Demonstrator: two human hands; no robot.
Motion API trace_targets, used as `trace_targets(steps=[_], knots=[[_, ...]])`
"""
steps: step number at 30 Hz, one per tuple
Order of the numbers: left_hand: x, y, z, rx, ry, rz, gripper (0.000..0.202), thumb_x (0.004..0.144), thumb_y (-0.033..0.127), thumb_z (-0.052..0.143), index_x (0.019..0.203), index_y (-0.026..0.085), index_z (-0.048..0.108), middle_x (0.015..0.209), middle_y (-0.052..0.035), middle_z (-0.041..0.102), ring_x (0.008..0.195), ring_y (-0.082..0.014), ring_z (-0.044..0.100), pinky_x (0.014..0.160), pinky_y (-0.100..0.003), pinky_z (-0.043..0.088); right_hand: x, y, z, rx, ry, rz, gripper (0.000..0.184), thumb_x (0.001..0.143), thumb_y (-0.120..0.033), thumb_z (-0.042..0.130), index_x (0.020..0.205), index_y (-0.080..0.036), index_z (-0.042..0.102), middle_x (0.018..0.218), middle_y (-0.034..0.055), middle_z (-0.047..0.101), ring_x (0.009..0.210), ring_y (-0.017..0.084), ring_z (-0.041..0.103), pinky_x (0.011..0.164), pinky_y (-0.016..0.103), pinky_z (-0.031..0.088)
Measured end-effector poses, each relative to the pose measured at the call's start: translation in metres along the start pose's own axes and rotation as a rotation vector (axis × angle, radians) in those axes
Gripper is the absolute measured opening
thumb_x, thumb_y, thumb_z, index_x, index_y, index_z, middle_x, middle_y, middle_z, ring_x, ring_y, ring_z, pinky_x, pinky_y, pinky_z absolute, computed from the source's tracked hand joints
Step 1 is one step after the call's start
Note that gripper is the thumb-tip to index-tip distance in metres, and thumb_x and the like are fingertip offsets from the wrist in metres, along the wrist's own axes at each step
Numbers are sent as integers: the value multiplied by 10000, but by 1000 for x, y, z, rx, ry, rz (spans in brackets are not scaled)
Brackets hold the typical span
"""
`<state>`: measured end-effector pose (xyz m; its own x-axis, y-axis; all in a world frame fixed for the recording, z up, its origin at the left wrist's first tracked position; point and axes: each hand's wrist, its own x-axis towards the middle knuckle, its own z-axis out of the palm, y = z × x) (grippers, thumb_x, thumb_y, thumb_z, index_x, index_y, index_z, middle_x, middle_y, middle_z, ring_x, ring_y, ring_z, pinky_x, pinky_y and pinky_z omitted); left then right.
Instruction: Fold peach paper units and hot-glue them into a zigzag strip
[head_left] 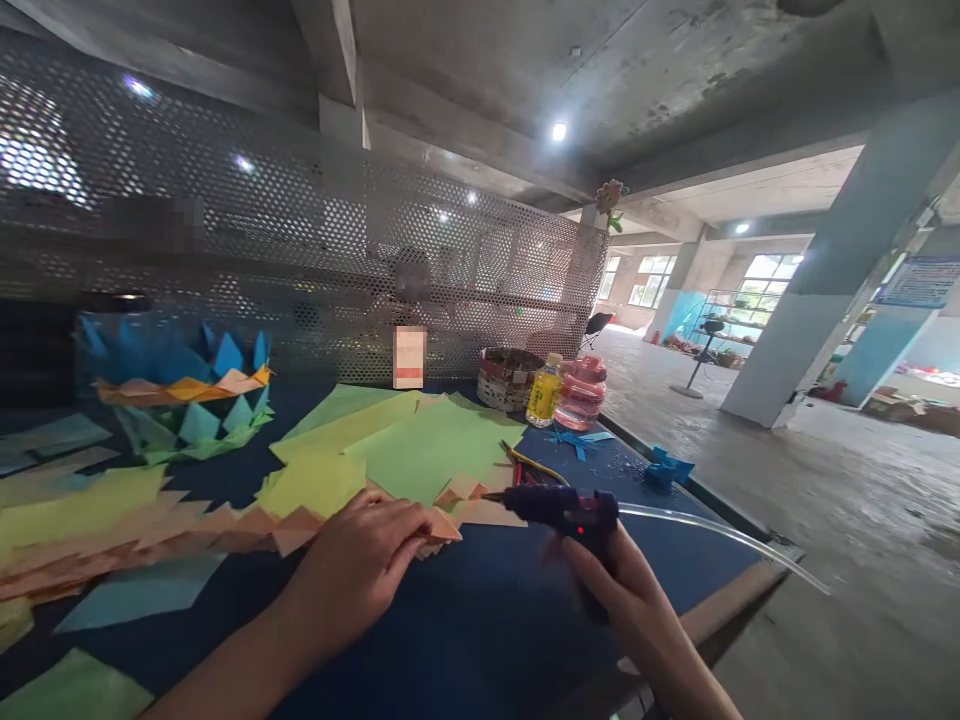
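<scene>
My right hand [611, 580] is wrapped round the handle of a dark hot glue gun [559, 507]. A red light glows on the gun, and a long clear glue stick [720, 530] sticks out behind it. Its nozzle points left, close to a folded orange paper piece [459, 490]. My left hand [367, 555] has its fingers closed on the right end of a long strip of folded orange paper [247, 528], which runs left across the blue table. Where exactly the fingertips grip the strip is partly hidden.
Green and yellow paper sheets [435, 440] lie ahead. A blue, orange and green folded-paper basket [187, 400] stands at left. Behind are a woven basket [506, 380], a yellow-labelled bottle [545, 392] and a pink bottle [581, 395]. Blue scraps [666, 466] lie near the table's right edge.
</scene>
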<state>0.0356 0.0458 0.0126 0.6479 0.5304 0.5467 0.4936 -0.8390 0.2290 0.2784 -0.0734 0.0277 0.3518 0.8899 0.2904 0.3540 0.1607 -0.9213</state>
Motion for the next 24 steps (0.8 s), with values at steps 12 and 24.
trace_targets(steps=[12, 24], knots=[[1, 3, -3, 59, 114, 132, 266, 973, 120, 345, 937, 214, 592, 827, -28, 665, 775, -192, 589, 840, -387, 390, -9, 8, 9, -492, -131, -140, 390, 869, -516, 554, 1107, -214, 624, 928, 67, 711, 819, 239, 655, 761, 341, 547], [-1, 3, -2, 49, 154, 194, 313, 938, 36, 343, 1070, 238, 540, 896, -17, 665, 786, -185, 607, 873, -397, 369, -5, 17, 15, -575, -118, -201, 426, 919, -533, 465, 1179, -208, 559, 1017, 101, 714, 927, 257, 670, 853, 346, 529]])
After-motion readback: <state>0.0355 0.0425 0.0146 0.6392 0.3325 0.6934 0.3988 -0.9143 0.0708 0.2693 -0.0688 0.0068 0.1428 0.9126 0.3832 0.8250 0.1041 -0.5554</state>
